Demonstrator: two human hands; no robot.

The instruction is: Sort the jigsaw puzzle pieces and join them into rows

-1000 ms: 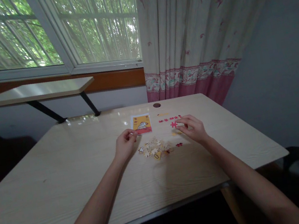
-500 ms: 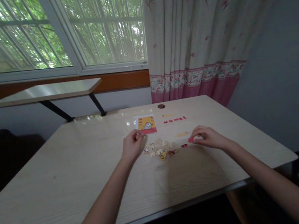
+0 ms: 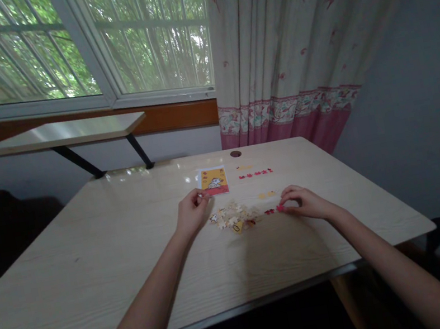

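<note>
A small red jigsaw puzzle piece [image 3: 280,208] is pinched between the thumb and finger of my right hand [image 3: 304,203], low over the tabletop. Just left of it lies a darker red puzzle piece [image 3: 269,212]. My left hand [image 3: 193,212] is closed, its fingertips at the lower left corner of the picture card [image 3: 218,179], which shows a white animal on yellow and red. Whether those fingers hold anything is hidden. Between my hands spreads a loose pile of puzzle pieces [image 3: 229,218], many pale side up.
Beyond the pile, a row of red pieces [image 3: 255,173] and some yellow pieces [image 3: 245,167] lie on the wooden table [image 3: 113,262]. Other yellow pieces [image 3: 267,195] are nearer my right hand. A raised shelf [image 3: 65,133] stands at the back left, near the window.
My right hand has lowered the red puzzle piece slightly, bringing it close beside the darker red one. My left hand stays by the card. The view has shifted a little.
</note>
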